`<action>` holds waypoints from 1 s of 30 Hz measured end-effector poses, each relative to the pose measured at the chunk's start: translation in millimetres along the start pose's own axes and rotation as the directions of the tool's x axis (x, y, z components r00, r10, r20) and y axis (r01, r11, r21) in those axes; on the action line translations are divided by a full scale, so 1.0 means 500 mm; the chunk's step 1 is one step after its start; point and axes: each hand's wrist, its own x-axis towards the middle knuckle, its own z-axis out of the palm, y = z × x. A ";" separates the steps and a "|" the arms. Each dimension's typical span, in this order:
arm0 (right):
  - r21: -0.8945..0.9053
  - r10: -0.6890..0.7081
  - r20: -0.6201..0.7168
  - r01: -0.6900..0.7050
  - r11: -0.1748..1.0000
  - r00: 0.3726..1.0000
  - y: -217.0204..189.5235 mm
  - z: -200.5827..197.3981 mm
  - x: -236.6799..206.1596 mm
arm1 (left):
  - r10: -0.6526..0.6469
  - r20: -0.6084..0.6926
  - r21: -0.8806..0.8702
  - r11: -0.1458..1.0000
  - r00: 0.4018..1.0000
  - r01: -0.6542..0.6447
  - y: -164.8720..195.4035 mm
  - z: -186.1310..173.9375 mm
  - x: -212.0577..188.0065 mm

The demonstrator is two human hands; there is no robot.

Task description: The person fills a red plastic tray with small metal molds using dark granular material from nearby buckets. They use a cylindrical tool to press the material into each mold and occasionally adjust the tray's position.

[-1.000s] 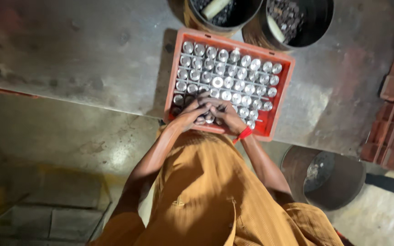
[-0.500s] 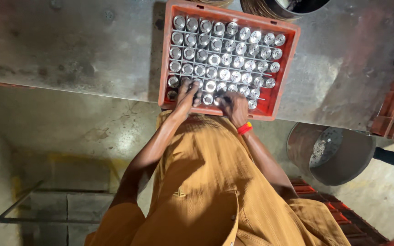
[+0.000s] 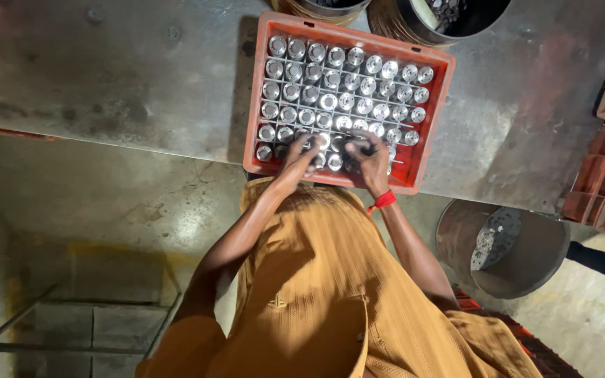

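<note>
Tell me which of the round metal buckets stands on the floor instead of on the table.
The grey round metal bucket at lower right, beside the person's right arm. It stands on the floor, while the two other dark buckets stand on the metal table behind the orange crate.

Seen from above, a person in a mustard-brown shirt (image 3: 330, 294) leans over an orange crate (image 3: 435, 112) set on a worn grey surface (image 3: 106, 77). Both hands work the crate's near row of shiny metal cylinders (image 3: 344, 84), which stand upright in a grid of compartments: the left hand (image 3: 301, 155) and the right hand (image 3: 367, 157), a red band (image 3: 384, 201) at its wrist, rest on the parts side by side. Dark metal buckets (image 3: 449, 14) stand at the far edge, another bucket (image 3: 505, 245) on the floor at right.
</note>
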 end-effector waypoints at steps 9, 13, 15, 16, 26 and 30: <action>-0.627 -0.251 0.216 0.331 0.705 0.944 -0.034 0.004 0.048 | 0.044 -0.170 -0.043 0.998 0.984 -0.052 0.053 -0.022 -0.029; -0.571 -0.409 0.236 0.467 0.675 0.881 -0.068 -0.007 0.066 | 0.397 -0.339 0.407 0.879 0.853 -0.248 0.066 -0.020 -0.029; -0.466 -0.314 0.099 0.323 0.824 0.944 -0.099 -0.026 0.071 | 0.851 -0.156 0.878 0.352 0.502 -0.324 0.082 -0.028 -0.025; -0.448 -0.373 0.044 0.352 0.822 0.927 -0.123 -0.043 0.086 | 0.832 -0.266 0.847 0.442 0.487 -0.294 0.093 -0.035 -0.021; -0.638 -0.763 -0.041 0.571 0.517 0.645 -0.369 -0.266 0.484 | 0.648 -0.382 0.914 0.370 0.659 0.166 0.182 -0.075 0.114; -0.835 -0.287 0.128 0.259 0.485 0.949 -0.396 -0.276 0.577 | 0.854 -0.196 0.957 0.274 0.482 -0.098 0.159 -0.080 0.134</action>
